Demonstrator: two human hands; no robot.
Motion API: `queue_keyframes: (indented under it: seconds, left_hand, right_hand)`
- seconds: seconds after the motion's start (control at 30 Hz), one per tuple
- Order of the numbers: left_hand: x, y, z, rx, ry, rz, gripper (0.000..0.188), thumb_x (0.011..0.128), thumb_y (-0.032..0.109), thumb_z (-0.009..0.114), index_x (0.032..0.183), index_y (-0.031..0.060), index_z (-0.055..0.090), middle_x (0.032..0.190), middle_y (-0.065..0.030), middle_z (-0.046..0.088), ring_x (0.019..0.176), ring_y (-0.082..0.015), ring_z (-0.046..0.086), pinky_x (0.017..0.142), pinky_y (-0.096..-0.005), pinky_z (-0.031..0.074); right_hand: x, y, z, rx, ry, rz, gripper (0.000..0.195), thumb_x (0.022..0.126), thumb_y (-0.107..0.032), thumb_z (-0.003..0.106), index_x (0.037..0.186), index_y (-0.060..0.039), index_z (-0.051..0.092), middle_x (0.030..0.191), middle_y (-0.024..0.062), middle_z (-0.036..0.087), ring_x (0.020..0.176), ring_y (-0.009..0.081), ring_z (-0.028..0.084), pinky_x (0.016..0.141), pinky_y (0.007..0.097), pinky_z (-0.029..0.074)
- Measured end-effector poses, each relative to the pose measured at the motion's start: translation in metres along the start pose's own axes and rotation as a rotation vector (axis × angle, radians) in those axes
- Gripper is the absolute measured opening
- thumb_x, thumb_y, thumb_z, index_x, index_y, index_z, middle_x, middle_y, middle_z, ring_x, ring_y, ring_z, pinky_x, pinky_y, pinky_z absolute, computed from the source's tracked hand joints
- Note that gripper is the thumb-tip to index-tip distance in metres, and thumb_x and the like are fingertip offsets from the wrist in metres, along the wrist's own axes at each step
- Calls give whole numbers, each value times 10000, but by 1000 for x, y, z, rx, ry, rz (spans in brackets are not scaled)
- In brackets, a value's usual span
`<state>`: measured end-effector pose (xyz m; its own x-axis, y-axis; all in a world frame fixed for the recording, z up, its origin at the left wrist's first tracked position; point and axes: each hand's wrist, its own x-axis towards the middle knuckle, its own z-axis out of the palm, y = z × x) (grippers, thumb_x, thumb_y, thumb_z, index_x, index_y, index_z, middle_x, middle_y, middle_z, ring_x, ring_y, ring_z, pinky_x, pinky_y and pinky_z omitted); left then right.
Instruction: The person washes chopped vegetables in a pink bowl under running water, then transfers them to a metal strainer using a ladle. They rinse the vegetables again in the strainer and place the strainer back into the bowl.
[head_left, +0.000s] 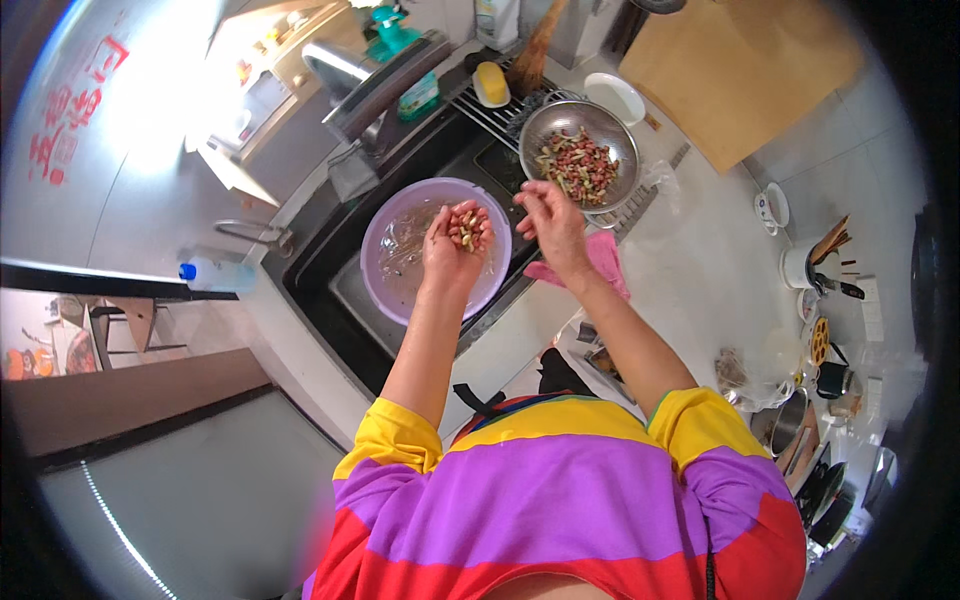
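Observation:
My left hand (456, 251) is cupped, palm up, over a lilac plastic basin (373, 281). A small heap of reddish and pale peanuts or beans (469, 231) lies in its palm; which kind they are I cannot tell. Water with thin pale strands fills the basin, which stands in a black sink (322, 225). To the right, my right hand (553, 226) hovers between the basin and a perforated steel colander (534, 124). Its fingers are loosely bent and apart, with nothing visible in them. More reddish pieces mixed with pale, sprout-like bits (581, 165) lie in the colander.
A pink cloth (604, 259) lies on the counter by my right wrist. Behind the sink are a yellow sponge (491, 82) on a dish, a faucet (262, 234) and a white bowl (615, 97). A capped plastic bottle (217, 274) lies left; pots and utensils line the right.

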<state>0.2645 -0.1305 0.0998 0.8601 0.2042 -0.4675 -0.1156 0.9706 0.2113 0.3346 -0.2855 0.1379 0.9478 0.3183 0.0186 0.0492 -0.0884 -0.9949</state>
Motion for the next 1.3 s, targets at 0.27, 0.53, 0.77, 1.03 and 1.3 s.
queue_keyframes:
  seconds: [0.27, 0.53, 0.77, 1.03, 1.3]
  left_hand:
    - [90, -85, 87, 259, -147, -137, 369, 1041, 270, 383, 1064, -11, 621, 1015, -163, 676, 899, -278, 651, 760, -385, 550]
    - [128, -149, 106, 267, -150, -63, 276, 1016, 205, 361, 1067, 62, 591, 978, -67, 656, 908, -188, 651, 815, -323, 540]
    - [148, -154, 97, 697, -108, -78, 249, 1028, 230, 418, 1072, 67, 601, 965, -41, 653, 839, -111, 636, 671, -240, 518]
    - [157, -135, 124, 1693, -403, 308, 433, 1005, 379, 471, 1121, -1, 645, 1046, -211, 679, 990, -372, 648, 888, -393, 468]
    - [99, -67, 117, 1547, -110, 774, 325, 900, 251, 695, 1058, -32, 710, 1073, -176, 722, 982, -266, 701, 899, -368, 506]
  right_hand:
    - [73, 14, -108, -605, 124, -435, 311, 871, -102, 643, 1182, -116, 639, 1196, 131, 607, 1125, 295, 600, 891, 391, 526]
    - [87, -8, -121, -621, -61, -489, 250, 857, -54, 643, 1090, -126, 699, 1102, 34, 671, 983, 230, 669, 815, 313, 564]
    - [96, 15, -144, -467, 20, -366, 100, 852, -136, 690, 932, -76, 692, 918, 85, 719, 813, 261, 701, 712, 352, 554]
    - [48, 21, -161, -360, 120, -40, 90, 855, -119, 709, 896, -39, 700, 823, 112, 715, 723, 228, 697, 672, 340, 540]
    - [-3, 39, -111, -441, -248, 176, 204, 829, -269, 741, 847, -72, 689, 795, 80, 698, 692, 238, 667, 637, 359, 516]
